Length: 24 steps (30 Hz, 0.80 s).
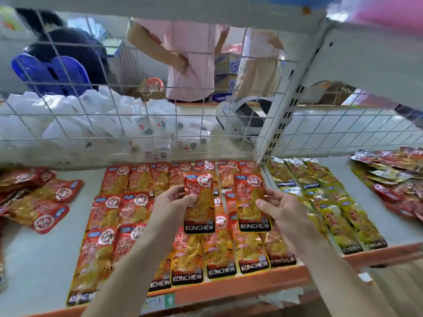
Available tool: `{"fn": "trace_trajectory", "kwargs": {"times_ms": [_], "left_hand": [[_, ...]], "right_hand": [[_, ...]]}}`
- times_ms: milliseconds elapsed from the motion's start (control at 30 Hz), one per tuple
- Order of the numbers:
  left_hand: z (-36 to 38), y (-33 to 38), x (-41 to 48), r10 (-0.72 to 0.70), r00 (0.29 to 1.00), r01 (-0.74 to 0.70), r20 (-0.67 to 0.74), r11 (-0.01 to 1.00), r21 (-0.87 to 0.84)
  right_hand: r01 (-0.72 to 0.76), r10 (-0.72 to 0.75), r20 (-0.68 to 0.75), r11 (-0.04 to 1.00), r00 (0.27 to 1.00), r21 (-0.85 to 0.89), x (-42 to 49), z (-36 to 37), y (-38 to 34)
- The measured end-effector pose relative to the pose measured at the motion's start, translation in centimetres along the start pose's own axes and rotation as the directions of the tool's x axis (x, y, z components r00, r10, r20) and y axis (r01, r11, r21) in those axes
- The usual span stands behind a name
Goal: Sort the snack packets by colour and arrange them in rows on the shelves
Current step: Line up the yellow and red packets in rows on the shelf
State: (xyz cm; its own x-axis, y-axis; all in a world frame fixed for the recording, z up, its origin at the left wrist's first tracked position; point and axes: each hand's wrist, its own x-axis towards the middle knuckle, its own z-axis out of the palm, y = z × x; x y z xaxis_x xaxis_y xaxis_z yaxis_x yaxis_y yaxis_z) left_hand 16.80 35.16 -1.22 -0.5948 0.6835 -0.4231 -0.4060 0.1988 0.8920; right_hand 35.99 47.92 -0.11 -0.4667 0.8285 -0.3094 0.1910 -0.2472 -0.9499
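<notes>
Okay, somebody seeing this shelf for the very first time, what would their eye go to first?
The eye lands at centre, where the left hand pinches one red packet and the right hand a second red packet. Beneath them neat red rows cover the shelf, with yellow-green rows just to their right.

Beyond the mesh (pixel 96 124)
A heap of white bags (pixel 75 117) lies low at left. Above it is a blue chair (pixel 49 74), with a dark-clothed person (pixel 75 46) close against it. A person in pink (pixel 190 58) stands at centre, stacked cartons (pixel 225 72) just beside them, and a white headset (pixel 242 117) lies lower right.
</notes>
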Motion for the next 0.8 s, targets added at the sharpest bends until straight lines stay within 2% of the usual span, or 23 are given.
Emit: {"fn": "trace_trajectory", "kwargs": {"times_ms": [267, 800], "left_hand": [[4.7, -0.1, 1.7, 0.052, 0.997, -0.044, -0.056, 0.989, 0.141], [8.8, 0.3, 5.9, 0.145, 0.987, -0.109, -0.063, 0.913, 0.392]], "right_hand": [[0.026, -0.023, 0.069, 0.999, 0.997, -0.036, 3.8, -4.0, -0.8], [0.024, -0.015, 0.037, 0.97, 0.999, -0.24, 10.3, -4.7, 0.2]]}}
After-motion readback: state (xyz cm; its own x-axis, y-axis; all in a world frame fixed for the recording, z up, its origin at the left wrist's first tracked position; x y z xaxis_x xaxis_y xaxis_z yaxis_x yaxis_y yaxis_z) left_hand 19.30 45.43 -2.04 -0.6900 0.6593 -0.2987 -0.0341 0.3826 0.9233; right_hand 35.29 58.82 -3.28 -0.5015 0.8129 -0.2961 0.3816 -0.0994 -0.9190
